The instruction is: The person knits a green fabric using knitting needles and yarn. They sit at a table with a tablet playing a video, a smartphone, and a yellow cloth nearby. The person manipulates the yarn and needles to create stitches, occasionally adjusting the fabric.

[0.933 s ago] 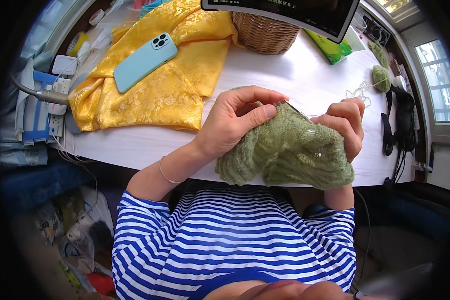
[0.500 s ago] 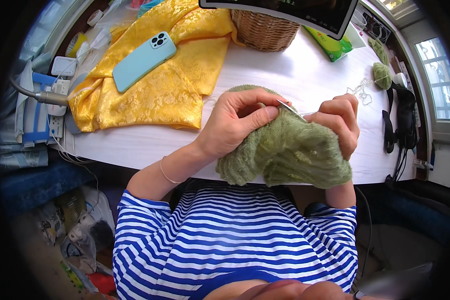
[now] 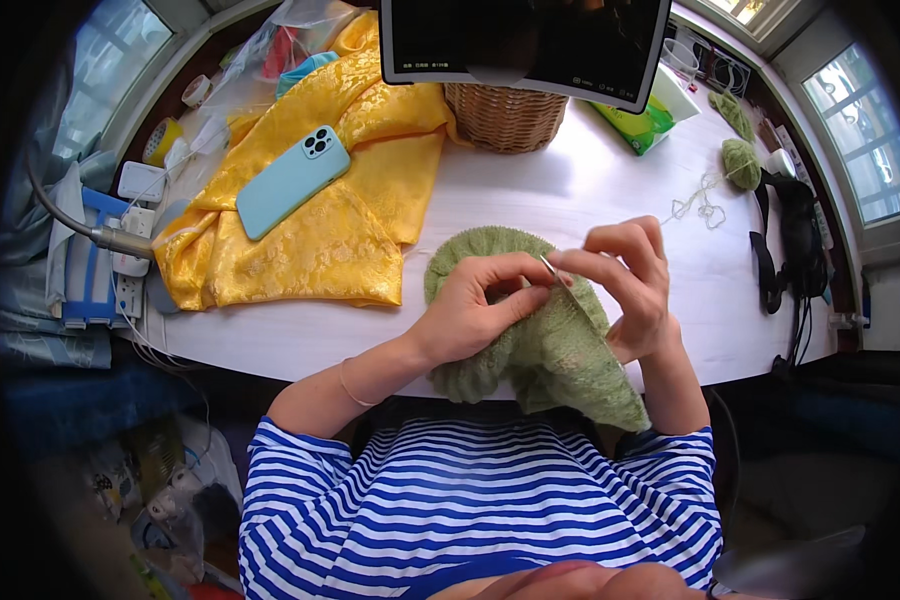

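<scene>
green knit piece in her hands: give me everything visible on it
The green knit piece looks like soft, fuzzy olive-green yarn, bunched and folded. It lies on the white table, with its lower part draped over the near edge toward the person's striped shirt. The left hand grips its middle; the right hand holds a thin needle at its top.

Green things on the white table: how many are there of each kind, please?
Green knitted piece, held by left hand and right hand: 1
Green yarn balls: 2, the other farther back
Green packet: 1
Total: 4
</scene>
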The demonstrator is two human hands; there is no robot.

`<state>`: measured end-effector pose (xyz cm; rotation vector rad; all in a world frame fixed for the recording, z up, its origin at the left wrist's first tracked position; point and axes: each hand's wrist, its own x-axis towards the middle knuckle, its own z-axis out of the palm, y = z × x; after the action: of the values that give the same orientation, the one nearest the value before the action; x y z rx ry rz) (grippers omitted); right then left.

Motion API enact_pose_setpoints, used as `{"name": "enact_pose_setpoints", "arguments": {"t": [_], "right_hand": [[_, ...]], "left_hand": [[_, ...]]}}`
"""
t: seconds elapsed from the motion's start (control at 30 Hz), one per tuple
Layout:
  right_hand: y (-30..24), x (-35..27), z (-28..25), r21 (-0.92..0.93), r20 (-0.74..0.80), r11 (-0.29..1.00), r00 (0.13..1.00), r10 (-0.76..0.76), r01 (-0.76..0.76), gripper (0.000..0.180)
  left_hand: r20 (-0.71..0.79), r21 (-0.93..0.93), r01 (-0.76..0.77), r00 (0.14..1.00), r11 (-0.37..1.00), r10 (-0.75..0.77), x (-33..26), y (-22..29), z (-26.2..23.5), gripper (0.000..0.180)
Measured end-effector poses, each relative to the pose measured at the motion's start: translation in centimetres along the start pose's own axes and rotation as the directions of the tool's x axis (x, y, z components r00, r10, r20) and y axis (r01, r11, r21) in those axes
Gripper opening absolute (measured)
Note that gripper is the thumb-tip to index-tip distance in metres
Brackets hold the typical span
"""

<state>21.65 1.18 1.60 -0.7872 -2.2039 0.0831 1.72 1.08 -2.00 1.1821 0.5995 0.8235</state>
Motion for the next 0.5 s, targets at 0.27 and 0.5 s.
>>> {"name": "enact_pose_setpoints", "arguments": {"t": [0.27,0.5], "right_hand": [[-0.8,0.2,0.1,-0.106,-0.143,0.994,0.989,-0.024,0.009,0.032],[-0.9,0.5,0.3,-0.183,-0.142,0.983,0.99,-0.004,-0.022,0.032]], "left_hand": [[-0.114,-0.318,0.007,0.992,0.948,-0.046,0.1,0.9,-1.1,0.015],[-0.106,-0.311,-0.001,0.994,0.95,-0.033,0.2,0.5,-0.9,0.016]]}}
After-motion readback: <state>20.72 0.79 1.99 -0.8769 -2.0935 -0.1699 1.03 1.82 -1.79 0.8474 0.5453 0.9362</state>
